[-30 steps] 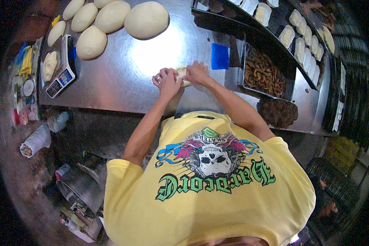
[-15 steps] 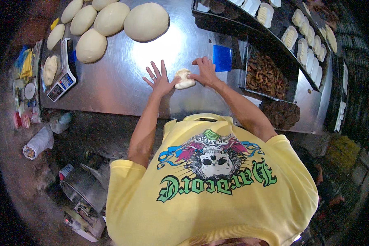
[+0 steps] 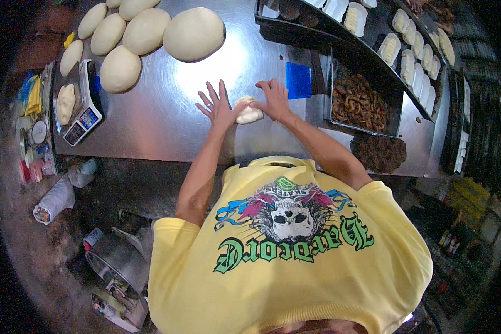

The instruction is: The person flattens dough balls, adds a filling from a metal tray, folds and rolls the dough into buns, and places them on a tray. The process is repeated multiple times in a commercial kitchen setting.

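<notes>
A small folded piece of pale dough (image 3: 249,116) lies on the metal table between my two hands. My left hand (image 3: 218,109) is at its left, fingers spread and stretched away from me, with the thumb pressing on the dough. From the right, my right hand (image 3: 275,101) reaches over it. Its thumb rests on the dough's far part, while the other fingers are lifted, loosely bent and apart from the thumb. Both hands are open, and neither wraps round the dough. The thumbs partly cover its top.
Several large dough balls (image 3: 193,34) sit at the far left, near a scale (image 3: 85,122) holding a dough piece (image 3: 65,104). On the right are a blue scraper (image 3: 299,80), a tray of brown filling (image 3: 357,103) and a black tray (image 3: 317,39) with shaped dough pieces.
My thumbs have come closer together over the dough, and its far part is more covered. My right hand has shifted slightly left. The whole view has tilted a little.
</notes>
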{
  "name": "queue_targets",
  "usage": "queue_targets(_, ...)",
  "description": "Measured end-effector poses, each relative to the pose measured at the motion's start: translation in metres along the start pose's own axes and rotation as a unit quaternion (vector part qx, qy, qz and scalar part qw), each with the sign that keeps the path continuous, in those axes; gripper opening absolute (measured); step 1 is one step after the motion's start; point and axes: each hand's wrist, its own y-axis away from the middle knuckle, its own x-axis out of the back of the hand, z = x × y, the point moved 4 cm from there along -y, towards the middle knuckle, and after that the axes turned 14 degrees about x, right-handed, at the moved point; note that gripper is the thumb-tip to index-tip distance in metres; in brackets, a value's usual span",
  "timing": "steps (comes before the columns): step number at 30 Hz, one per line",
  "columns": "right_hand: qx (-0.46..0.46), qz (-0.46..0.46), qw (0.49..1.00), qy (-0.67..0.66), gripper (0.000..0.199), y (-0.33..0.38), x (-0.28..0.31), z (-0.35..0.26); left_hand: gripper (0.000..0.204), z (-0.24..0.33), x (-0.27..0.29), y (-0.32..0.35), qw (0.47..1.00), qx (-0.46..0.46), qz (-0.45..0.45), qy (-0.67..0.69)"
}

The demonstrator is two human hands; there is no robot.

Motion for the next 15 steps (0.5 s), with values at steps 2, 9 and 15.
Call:
queue_targets(2, -0.013, 0.008, 1.000, 0.003, 0.064, -0.001, -0.002, 0.004, 0.121, -0.003, 0.001, -0.002, 1.000, -0.010, 0.009, -0.003)
queue_targets(9, 0.004, 0.043, 0.996, 0.074, 0.060, -0.016, -0.006, -0.008, 0.106, 0.008, 0.004, -0.013, 0.997, -0.005, 0.070, 0.018)
queue_targets(15, 0.009, 0.057, 0.996, 0.071, 0.059, -0.017, -0.009, -0.003, 0.097, -0.001, 0.002, -0.021, 0.998, 0.028, 0.040, 0.031)
